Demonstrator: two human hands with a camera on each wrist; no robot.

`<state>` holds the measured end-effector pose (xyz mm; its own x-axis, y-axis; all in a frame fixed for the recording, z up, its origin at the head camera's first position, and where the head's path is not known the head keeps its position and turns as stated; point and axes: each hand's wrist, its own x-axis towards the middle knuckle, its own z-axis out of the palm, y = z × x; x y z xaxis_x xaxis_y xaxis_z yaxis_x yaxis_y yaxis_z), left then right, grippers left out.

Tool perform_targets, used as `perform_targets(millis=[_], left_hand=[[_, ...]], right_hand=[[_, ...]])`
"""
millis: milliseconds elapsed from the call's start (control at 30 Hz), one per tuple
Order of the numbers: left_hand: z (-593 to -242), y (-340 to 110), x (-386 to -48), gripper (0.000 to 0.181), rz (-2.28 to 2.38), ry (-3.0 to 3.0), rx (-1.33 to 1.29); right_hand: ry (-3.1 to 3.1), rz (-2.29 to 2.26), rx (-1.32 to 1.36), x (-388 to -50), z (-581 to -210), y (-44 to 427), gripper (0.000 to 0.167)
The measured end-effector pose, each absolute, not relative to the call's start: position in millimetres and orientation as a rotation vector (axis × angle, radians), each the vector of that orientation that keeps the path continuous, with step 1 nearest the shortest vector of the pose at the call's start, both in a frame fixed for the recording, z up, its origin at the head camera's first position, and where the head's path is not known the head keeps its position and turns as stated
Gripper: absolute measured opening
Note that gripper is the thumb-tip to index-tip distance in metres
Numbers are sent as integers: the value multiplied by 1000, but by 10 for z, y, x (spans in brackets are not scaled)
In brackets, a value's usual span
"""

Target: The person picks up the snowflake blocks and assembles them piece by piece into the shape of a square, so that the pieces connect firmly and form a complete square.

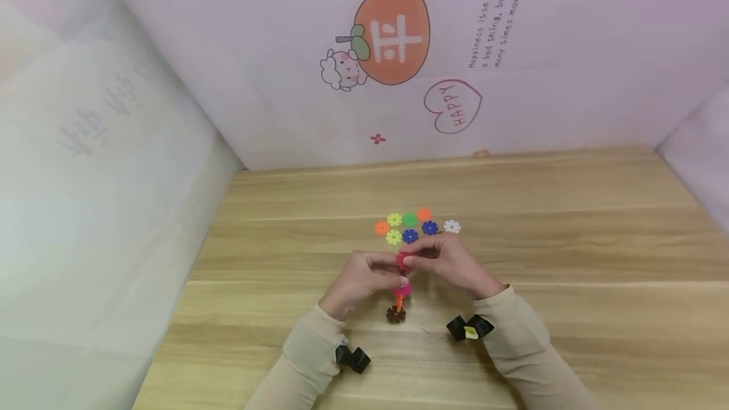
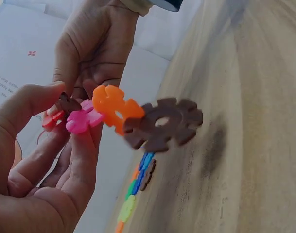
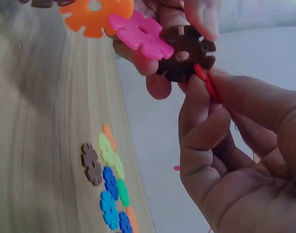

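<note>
Notched plastic snowflake discs are slotted into a chain: a brown disc (image 2: pixel 179 124) at the free end, then an orange disc (image 2: pixel 113 104), a pink disc (image 3: pixel 142 35) and a dark brown disc (image 3: pixel 189 51). My left hand (image 1: pixel 360 280) holds this chain by the dark brown disc, between thumb and fingers. Between thumb and forefinger, my right hand (image 1: pixel 450 261) pinches a red disc (image 3: pixel 207 83) edge-on against the dark brown disc's rim. How deep the red disc sits in a slot cannot be told.
Several loose discs lie flat beyond the hands, among them a yellow disc (image 1: pixel 393 237), a green disc (image 1: pixel 409 220), a blue disc (image 1: pixel 429 228) and a white disc (image 1: pixel 452 226). A printed cloth wall (image 1: pixel 285 81) rises behind the wooden table (image 1: pixel 569 239).
</note>
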<state>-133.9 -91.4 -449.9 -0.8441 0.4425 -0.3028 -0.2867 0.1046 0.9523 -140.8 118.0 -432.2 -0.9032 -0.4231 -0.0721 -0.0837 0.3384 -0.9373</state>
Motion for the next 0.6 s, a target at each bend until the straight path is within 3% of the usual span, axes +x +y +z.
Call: perform_targets(millis=[367, 600], left_hand=[[-4485, -945, -1368, 38, 1717, 1840, 240], [-4494, -956, -1373, 29, 1731, 1922, 265]], right_hand=[[2299, -1561, -514, -1397, -4300, 1222, 19], [2308, -1551, -508, -1390, -4304, 1196, 20]])
